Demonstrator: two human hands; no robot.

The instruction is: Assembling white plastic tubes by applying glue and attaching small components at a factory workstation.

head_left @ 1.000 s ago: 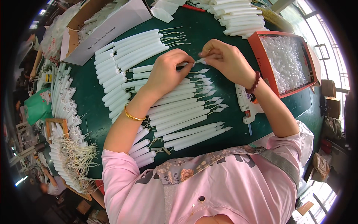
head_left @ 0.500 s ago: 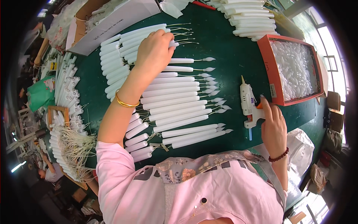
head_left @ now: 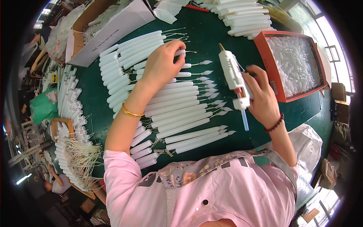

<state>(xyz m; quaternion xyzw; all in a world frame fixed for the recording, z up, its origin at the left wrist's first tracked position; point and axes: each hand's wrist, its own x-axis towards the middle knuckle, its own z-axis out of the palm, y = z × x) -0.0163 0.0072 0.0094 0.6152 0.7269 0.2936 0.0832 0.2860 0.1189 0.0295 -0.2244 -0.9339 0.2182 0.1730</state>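
Observation:
My left hand [head_left: 162, 64] pinches one white LED taper candle [head_left: 182, 52] near its end, and thin wires stick out past my fingers. Most of that candle is hidden under the hand. Below it lies a row of white taper candles [head_left: 176, 109], with clear flame-shaped tips [head_left: 208, 90] at their right ends. Farther back, several candles [head_left: 140, 43] have only bare wires at the end. My right hand [head_left: 262, 96] is wrapped round a white glue gun [head_left: 231, 70], which is raised off the table. Its nozzle points away from me, and a blue glue stick [head_left: 245, 120] sticks out behind.
An orange-red box [head_left: 267, 62] of loose flame-shaped tips stands at the right. White tubes are piled at the far edge [head_left: 247, 19] and along the left. A cardboard box [head_left: 113, 32] sits far left, above a tangle of wires [head_left: 81, 153]. Other people are at the left.
My right hand has taken hold of the glue gun, lifted it and moved it left. My left hand has drawn one candle slightly right and nearer, out of the far group.

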